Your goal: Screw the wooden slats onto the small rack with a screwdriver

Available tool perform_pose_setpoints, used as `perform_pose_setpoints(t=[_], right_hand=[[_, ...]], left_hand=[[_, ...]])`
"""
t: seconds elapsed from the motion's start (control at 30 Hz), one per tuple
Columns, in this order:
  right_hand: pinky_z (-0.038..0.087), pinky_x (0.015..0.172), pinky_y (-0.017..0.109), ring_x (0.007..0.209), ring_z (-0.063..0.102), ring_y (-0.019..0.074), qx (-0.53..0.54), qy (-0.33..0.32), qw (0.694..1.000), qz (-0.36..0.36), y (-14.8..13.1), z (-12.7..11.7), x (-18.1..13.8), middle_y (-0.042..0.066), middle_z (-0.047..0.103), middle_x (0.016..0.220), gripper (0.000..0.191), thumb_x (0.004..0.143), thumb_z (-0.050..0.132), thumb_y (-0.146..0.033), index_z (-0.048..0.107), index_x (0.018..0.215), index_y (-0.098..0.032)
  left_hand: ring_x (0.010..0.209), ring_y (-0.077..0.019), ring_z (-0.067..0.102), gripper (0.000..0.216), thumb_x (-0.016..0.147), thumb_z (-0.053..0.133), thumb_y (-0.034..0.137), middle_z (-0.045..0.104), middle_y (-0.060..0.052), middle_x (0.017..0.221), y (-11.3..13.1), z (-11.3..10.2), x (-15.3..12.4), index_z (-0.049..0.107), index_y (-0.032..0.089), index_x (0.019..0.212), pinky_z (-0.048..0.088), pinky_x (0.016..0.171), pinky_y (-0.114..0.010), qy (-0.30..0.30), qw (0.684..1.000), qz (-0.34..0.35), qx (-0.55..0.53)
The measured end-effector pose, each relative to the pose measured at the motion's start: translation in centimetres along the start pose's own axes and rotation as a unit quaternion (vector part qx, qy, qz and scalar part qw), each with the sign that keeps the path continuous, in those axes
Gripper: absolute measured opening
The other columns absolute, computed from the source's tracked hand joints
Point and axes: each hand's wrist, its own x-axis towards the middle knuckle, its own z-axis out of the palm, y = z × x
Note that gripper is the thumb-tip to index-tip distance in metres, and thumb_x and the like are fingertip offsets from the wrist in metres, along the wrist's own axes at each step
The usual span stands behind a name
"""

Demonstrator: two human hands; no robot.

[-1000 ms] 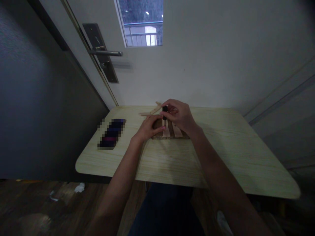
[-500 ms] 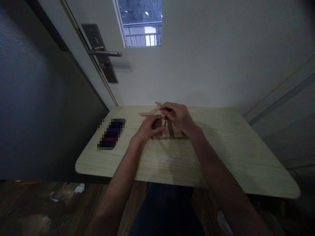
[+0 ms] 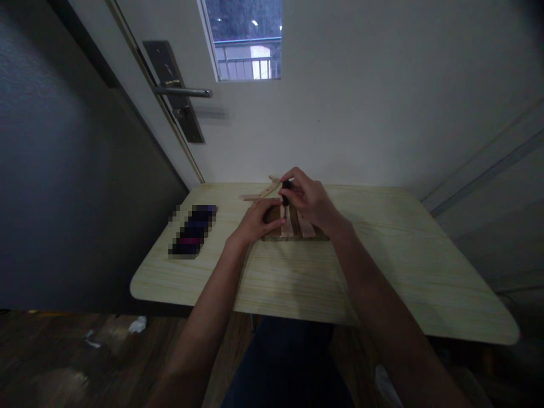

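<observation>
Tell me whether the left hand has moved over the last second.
No. Judged against the fixed door handle, the left hand stays in the same place at the wooden board, thumb and index finger still apart.

Location: indoor room, plain living quarters by appearance; whether home or dormitory cannot be told. Evidence: a white flat-faced door [image 3: 361,107] with a silver lever handle [image 3: 191,92] on a long dark-grey metal lock plate [image 3: 164,58]; a rectangular glass window [image 3: 246,24] set in it, showing a metal-barred railing [image 3: 242,59] outside. A pale wood-grain tabletop [image 3: 403,260] with rounded corners stands close up to the door. Floor: dark brown plank-patterned surface [image 3: 38,348], with a crumpled white scrap [image 3: 137,324] lying on it.
</observation>
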Motion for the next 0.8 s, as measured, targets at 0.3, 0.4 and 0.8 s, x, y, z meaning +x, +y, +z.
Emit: perform_pose_setpoints(t=[0.3,0.4,0.8], right_hand=[[0.046,0.059,0.026,0.062,0.061,0.0129,-0.027,0.058,0.998,0.009,-0.22,0.17,0.04,-0.003,0.064,0.072,0.024,0.081,0.07,-0.04,0.055,0.086,-0.022],[0.048,0.062,0.026,0.066,0.062,0.0128,-0.007,0.065,0.998,0.0,-0.03,0.36,0.06,-0.002,0.066,0.081,0.024,0.083,0.068,-0.034,0.057,0.101,-0.022],[0.05,0.069,0.027,0.072,0.063,0.0137,-0.007,0.037,0.999,-0.015,0.12,-0.02,-0.05,0.002,0.069,0.082,0.015,0.09,0.055,-0.03,0.064,0.096,-0.02]], left_hand=[[0.121,-0.0303,0.056,0.054,0.082,0.066,0.058,0.064,-0.012,0.128,0.44,-0.22,0.06,0.061,0.022,0.123,0.041,0.106,-0.051,-0.015,1.0,-0.017,0.006],[0.121,-0.0307,0.056,0.054,0.083,0.065,0.058,0.064,-0.012,0.129,0.49,-0.24,0.09,0.06,0.023,0.124,0.041,0.105,-0.051,-0.018,1.0,-0.017,0.01],[0.125,-0.0289,0.053,0.056,0.087,0.057,0.063,0.062,-0.012,0.132,0.36,-0.43,-0.11,0.06,0.025,0.128,0.039,0.11,-0.054,-0.032,0.999,0.002,-0.019]])
